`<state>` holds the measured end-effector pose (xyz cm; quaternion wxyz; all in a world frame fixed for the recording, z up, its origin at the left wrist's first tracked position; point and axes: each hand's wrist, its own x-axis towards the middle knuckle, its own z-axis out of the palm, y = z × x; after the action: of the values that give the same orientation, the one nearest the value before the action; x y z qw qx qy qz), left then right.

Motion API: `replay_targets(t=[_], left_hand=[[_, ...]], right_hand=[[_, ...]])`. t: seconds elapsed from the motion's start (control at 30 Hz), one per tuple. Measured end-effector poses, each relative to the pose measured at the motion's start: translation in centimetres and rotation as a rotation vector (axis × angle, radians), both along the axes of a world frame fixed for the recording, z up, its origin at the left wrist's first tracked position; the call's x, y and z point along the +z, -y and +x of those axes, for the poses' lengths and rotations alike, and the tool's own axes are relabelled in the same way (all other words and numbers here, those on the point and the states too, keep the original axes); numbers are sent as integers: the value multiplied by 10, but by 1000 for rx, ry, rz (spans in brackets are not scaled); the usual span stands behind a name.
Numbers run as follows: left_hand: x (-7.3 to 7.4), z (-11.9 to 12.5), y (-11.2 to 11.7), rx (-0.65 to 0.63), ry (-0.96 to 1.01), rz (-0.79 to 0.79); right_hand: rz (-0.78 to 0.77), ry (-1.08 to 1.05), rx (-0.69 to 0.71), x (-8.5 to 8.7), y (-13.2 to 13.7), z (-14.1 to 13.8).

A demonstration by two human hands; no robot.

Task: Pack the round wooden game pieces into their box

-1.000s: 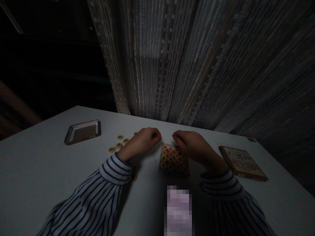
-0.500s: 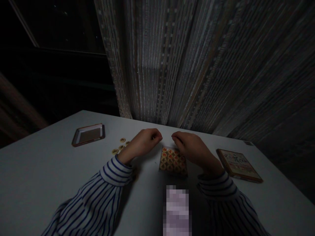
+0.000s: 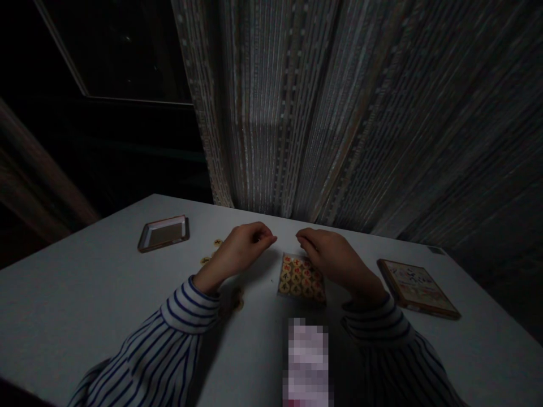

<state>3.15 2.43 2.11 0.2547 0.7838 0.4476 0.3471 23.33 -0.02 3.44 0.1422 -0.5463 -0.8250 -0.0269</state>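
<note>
A small square tray of round wooden game pieces (image 3: 302, 278) with red marks lies on the white table (image 3: 85, 316) in front of me. My left hand (image 3: 241, 249) hovers just left of it, fingers curled into a pinch; what it holds is too small to name. My right hand (image 3: 335, 257) rests at the tray's far right corner, fingers curled down toward the pieces. Several loose round pieces (image 3: 206, 259) lie on the table behind my left hand. Both arms wear blue-striped sleeves.
An empty box half (image 3: 163, 233) sits at the far left. A printed box lid (image 3: 416, 288) lies at the right. A striped curtain (image 3: 339, 113) hangs behind the table's far edge. A blurred patch (image 3: 307, 362) covers something near me.
The view has shifted slightly. Both hands stay by the tray, and my left hand now hides more of the loose pieces.
</note>
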Motion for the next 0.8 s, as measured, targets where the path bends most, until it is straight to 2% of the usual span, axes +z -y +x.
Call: replay_targets(t=[0.17, 0.33, 0.63, 0.8], left_hand=[[-8, -16, 6, 135, 132, -30], [-18, -34, 6, 202, 278, -39], [-21, -52, 12, 315, 291, -46], [-24, -59, 12, 320, 282, -24]], right_hand=[[36, -1, 6, -2, 1, -2], [47, -1, 32, -4, 1, -5], [41, -24, 68, -11, 0, -9], [49, -32, 73, -14, -2, -10]])
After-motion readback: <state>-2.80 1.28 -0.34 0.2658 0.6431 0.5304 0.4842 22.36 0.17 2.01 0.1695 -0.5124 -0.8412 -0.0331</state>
